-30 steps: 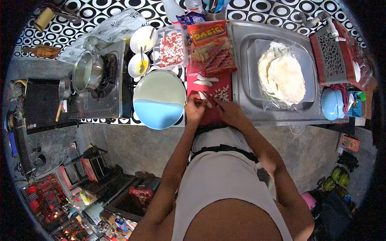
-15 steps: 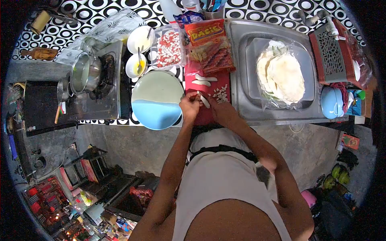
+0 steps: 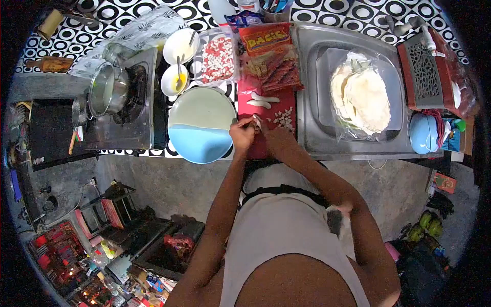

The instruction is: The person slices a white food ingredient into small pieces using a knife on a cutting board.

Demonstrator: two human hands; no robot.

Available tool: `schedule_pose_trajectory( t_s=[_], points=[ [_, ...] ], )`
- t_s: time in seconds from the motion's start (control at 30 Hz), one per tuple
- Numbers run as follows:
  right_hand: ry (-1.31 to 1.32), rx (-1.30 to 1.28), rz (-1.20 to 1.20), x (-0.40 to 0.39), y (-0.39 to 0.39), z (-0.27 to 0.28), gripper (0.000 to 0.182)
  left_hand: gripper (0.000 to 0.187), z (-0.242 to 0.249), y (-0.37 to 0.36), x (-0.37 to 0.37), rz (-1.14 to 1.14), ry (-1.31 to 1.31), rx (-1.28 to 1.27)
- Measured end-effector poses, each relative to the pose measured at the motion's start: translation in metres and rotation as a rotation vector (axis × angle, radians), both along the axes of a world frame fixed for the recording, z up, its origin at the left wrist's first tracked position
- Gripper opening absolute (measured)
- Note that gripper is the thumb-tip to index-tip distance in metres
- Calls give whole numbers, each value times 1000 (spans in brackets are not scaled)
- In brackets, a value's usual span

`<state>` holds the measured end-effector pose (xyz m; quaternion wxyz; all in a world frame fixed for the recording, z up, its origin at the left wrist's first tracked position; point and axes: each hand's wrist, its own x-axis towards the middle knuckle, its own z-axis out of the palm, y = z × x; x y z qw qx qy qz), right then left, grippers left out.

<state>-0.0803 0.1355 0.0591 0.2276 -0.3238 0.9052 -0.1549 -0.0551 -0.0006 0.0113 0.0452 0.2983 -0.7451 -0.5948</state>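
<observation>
Both my hands are over the lower part of a red cutting board (image 3: pixel 261 148). My left hand (image 3: pixel 243 134) is closed around a whitish piece (image 3: pixel 257 122), its fingertips pinching it. Close beside it on the right, my right hand (image 3: pixel 279 141) is closed too; whatever it grips is hidden beneath the fingers. Two long white pieces (image 3: pixel 264 99) lie on the board above my hands. Small chopped white bits (image 3: pixel 283 119) are scattered just above my right hand. A red plastic packet of meat (image 3: pixel 271 56) covers the top of the board.
A round pale and blue plate (image 3: pixel 201 115) is left of the board, below two small bowls (image 3: pixel 181 46) and a container of red and white pieces (image 3: pixel 218 57). Flatbreads (image 3: pixel 365 100) lie over the sink (image 3: pixel 310 146). A pot (image 3: pixel 102 92) stands on the stove at left.
The view has shifted slightly. My right hand has turned and now hides more of the white piece between my hands, which showed longer before.
</observation>
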Motion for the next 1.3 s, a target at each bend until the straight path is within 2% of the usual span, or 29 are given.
schedule_pose_trajectory(
  t_s=[0.07, 0.17, 0.33, 0.47, 0.57, 0.63, 0.77, 0.87, 0.97, 1.13, 1.3],
  points=[
    [-43, 34, 1, 0, -4, 1, 56, 16, 6, 1, -1, 12, -22, 29],
    [-36, 3, -18, 0, -8, 12, 56, 17, -23, -7, 1, -27, 18, -159],
    [-8, -56, -3, -2, -11, 12, 52, 18, -31, -10, 1, -28, 35, -159],
    [2, 41, 13, -5, -12, 16, 45, 17, -37, -9, 1, 0, 66, -154],
    [-21, 84, 1, -6, -14, 16, 39, 17, 1, 0, -2, 0, -41, -216],
    [-34, 105, 9, -6, -16, 19, 35, 16, -8, -2, -1, -2, -12, -213],
    [2, 76, 44, -3, -13, 28, 34, 16, -19, -4, 0, -9, 21, -171],
    [5, 84, 38, -3, -14, 19, 36, 16, -10, -1, -2, 12, -27, -138],
    [-25, 60, -11, -2, -14, 13, 38, 17, -35, -8, 0, -3, -30, -238],
    [-43, 77, -10, -5, -14, 25, 41, 18, -13, -3, -1, -3, -39, -221],
    [12, 0, -34, -5, -6, 22, 35, 19, 11, 5, -4, 37, -77, -190]
  ],
)
